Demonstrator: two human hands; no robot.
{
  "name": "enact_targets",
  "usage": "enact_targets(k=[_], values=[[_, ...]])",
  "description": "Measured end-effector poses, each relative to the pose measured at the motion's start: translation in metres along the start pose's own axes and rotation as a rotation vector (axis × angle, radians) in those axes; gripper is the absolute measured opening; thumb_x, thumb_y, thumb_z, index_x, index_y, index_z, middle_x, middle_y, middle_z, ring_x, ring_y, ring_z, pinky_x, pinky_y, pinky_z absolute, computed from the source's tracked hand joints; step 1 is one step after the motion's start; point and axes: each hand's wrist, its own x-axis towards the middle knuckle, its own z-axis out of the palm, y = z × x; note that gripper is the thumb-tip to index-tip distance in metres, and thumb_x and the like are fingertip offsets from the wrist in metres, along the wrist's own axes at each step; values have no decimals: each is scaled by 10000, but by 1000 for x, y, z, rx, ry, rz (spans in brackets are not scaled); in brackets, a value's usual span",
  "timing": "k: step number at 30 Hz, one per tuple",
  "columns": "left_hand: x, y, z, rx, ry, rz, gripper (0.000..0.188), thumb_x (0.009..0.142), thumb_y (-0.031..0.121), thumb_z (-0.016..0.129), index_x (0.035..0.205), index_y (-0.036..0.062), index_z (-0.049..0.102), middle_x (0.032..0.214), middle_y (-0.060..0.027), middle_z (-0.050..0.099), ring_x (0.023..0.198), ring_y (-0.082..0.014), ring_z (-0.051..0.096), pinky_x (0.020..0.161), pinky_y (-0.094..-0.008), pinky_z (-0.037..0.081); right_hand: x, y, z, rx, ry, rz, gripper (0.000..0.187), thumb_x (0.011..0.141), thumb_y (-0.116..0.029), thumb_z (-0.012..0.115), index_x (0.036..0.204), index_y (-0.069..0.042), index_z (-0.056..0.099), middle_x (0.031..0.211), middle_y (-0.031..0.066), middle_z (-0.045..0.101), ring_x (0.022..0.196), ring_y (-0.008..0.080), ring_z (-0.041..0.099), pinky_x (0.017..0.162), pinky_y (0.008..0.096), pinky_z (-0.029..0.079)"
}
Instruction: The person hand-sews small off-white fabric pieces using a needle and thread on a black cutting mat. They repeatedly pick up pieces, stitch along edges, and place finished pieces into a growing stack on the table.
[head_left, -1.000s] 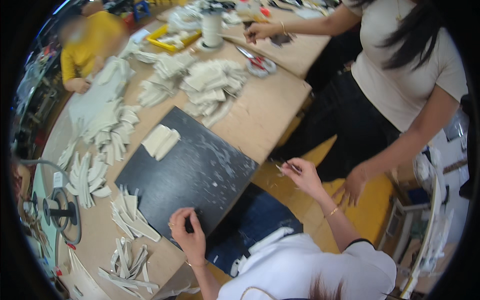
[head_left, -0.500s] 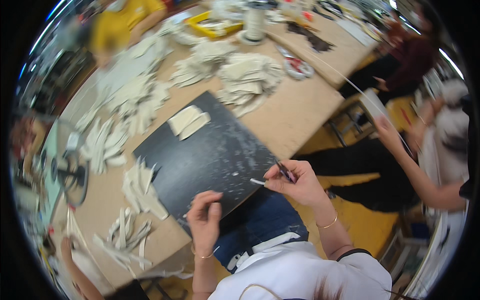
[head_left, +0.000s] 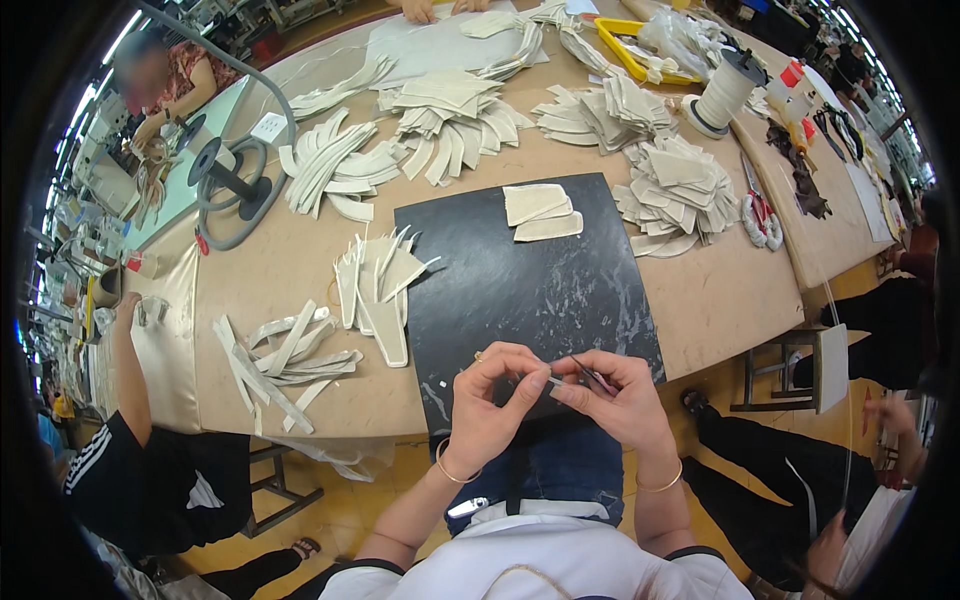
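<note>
Over the near edge of a black cutting mat (head_left: 470,310), my two hands meet. My left hand (head_left: 492,395) is closed in a pinch on the end of a short white strip (head_left: 555,380). My right hand (head_left: 625,400) grips small dark thread snips (head_left: 597,380), and its thumb and finger also touch the strip. The blades are partly hidden by the fingers. Near the mat's far edge lie a few cream fabric pieces (head_left: 540,208), stacked and overlapping. By the left edge of the mat is a pile of cream pieces with white cords (head_left: 383,320).
Loose cream strips (head_left: 285,365) lie at the table's near left. Several fabric piles (head_left: 690,190) spread across the far side, beside a white thread spool (head_left: 727,95), a yellow tray (head_left: 620,50) and red-handled scissors (head_left: 757,215). Other people sit to the left, right and far side.
My left hand, empty and apart before, has come to my right hand and pinches the white strip. The snips stay in my right hand. The head view has swung round.
</note>
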Motion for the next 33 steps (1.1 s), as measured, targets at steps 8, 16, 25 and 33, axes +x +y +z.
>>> enact_targets(k=[8,16,25,33], values=[[44,4,3,361,-168,226,141,854,88,734,985,40,713,952,-114,694,931,-257,666,825,-345,508,6,6,-23,-135,100,-115,136,861,-89,770,888,24,699,732,-8,603,641,34,473,550,217,374],[188,-47,-43,1044,-404,407,167,897,122,646,1021,13,668,1067,-125,630,964,-329,617,855,-429,489,-8,16,-48,-186,243,55,118,852,-61,760,885,32,694,832,11,648,697,41,528,571,204,398],[204,-61,-45,1086,-367,458,115,930,123,576,916,26,636,936,-137,605,867,-357,617,772,-442,501,96,2,-53,-963,63,-353,146,865,-137,680,945,-29,622,1340,101,614,878,344,678,738,420,538],[220,-62,-55,821,-142,193,170,942,118,558,947,-34,633,867,-200,671,823,-362,658,755,-425,514,146,14,-27,-1115,14,-254,180,870,-210,683,936,-57,615,1367,47,598,936,351,672,776,462,533]])
